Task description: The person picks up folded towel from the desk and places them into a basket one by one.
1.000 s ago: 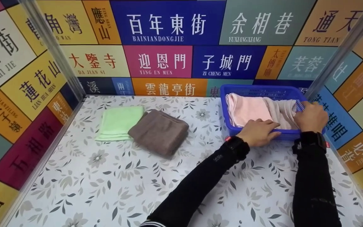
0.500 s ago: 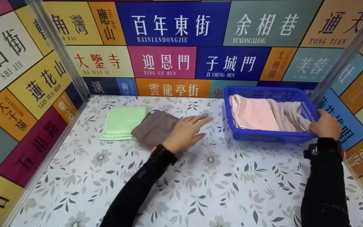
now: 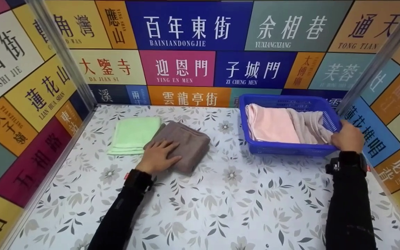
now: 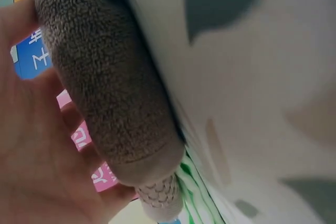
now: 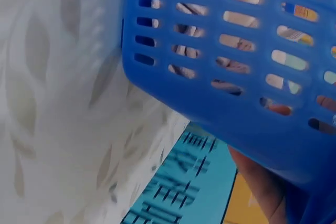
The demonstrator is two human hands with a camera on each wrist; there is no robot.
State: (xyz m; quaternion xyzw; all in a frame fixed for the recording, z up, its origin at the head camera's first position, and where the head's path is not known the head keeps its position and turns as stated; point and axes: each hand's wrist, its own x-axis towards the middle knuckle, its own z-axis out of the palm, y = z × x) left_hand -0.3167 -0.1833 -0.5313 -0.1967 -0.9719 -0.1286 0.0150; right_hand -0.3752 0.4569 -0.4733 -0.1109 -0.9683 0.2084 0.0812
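Observation:
My left hand (image 3: 158, 158) rests with spread fingers on the near left part of a folded brown towel (image 3: 192, 144). In the left wrist view the fingers reach over the top of the towel (image 4: 105, 77), whose thick rounded fold faces the camera. A folded light green towel (image 3: 135, 133) lies just left of the brown one, partly covered by its corner. My right hand (image 3: 350, 137) grips the right rim of a blue plastic basket (image 3: 290, 148). Inside it, a pink folded towel (image 3: 273, 123) sits beside a greyish-beige towel (image 3: 313, 126). Slots pierce the basket wall (image 5: 220, 98) in the right wrist view.
A white tabletop (image 3: 200, 208) with a leaf and flower print lies under everything. Panels with coloured street-name signs (image 3: 186, 26) stand at the back and both sides, joined by clear corner strips. The basket stands near the back right corner.
My left hand has left the basket's front, moved left and come down on the brown towel. My right hand has shifted to the basket's right rim, and both towels inside are now uncovered.

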